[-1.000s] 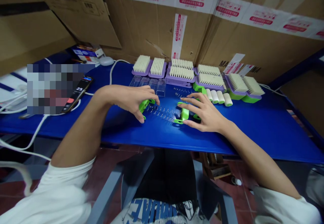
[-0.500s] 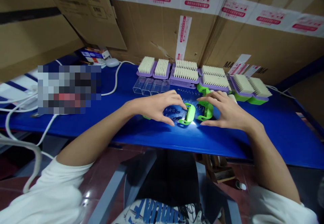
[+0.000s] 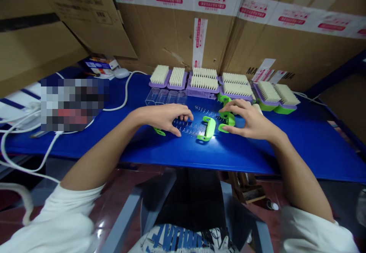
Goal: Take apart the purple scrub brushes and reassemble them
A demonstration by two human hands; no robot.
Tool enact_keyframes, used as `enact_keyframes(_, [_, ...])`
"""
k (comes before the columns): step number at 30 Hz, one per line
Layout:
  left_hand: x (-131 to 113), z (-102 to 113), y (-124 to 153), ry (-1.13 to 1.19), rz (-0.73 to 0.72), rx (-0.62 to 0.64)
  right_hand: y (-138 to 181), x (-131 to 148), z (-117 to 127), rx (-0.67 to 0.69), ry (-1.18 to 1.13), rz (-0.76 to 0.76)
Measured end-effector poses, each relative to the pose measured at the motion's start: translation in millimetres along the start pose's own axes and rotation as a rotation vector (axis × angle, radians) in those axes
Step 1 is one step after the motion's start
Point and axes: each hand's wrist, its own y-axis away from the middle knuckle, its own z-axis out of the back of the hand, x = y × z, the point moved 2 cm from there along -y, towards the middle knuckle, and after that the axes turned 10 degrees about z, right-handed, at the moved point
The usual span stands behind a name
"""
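My left hand is held over the blue tabletop with thumb and fingers apart and nothing between them. Below it are rows of small shiny points, too fine to name, and the end of a green plastic piece. A green plastic bracket stands by itself between my hands. My right hand has its thumb and fingertips on opposite ends of another green bracket, which rests on the table. A further green piece shows behind those fingers.
Purple and green holders with cream bristle blocks line the back, against a cardboard wall. A clear compartmented tray sits before them. White cables and a blurred patch lie left. The table's front edge is near me.
My left hand has drawn left, away from the middle green bracket, which now stands uncovered. The right thumb and fingers have closed in on the other bracket. The view has shifted slightly.
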Motion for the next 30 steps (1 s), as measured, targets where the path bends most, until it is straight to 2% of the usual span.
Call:
enact_keyframes(5, [-4.1,-8.2,-11.2,-0.005,-0.084,-0.119,-2.5,-3.7,-8.3,0.064,0.008,0.047])
enact_keyframes(9, [-2.0,-6.7,-9.1,-0.012,-0.086,-0.115,-1.3,-7.1,-11.0,0.066,-0.042,0.038])
enact_keyframes(12, [-1.0,-5.4,-6.5,-0.005,-0.074,-0.094,-1.3,-6.5,-11.4,0.029,-0.078,0.045])
enact_keyframes(14, [-2.2,-4.8,-5.9,0.004,-0.074,-0.110,-2.1,-7.1,-12.4,-0.046,-0.063,0.029])
enact_keyframes(17, [-7.2,-3.1,-7.1,0.024,-0.101,-0.217,-3.2,-11.7,-17.5,-0.144,0.055,-0.049])
enact_keyframes(20, [-9.9,1.0,-9.4,-0.001,-0.095,-0.418,-4.4,-16.8,-24.7,-0.108,0.097,-0.062])
enact_keyframes(23, [1.6,9.6,-9.8,-0.076,0.077,-0.656,-4.6,-20.7,-26.5,-0.092,0.041,-0.049])
enact_keyframes(26, [32.5,21.1,-4.5,-0.098,0.424,-0.855,-3.5,-24.2,-23.8,-0.121,0.019,-0.071])
enact_keyframes(28, [56.9,25.7,0.8,-0.070,0.650,-0.903,-2.8,-25.9,-22.6,-0.130,0.022,-0.077])
enact_keyframes(30, [76.1,26.4,4.7,-0.023,0.803,-0.910,-2.5,-26.0,-22.0,-0.143,0.047,-0.059])
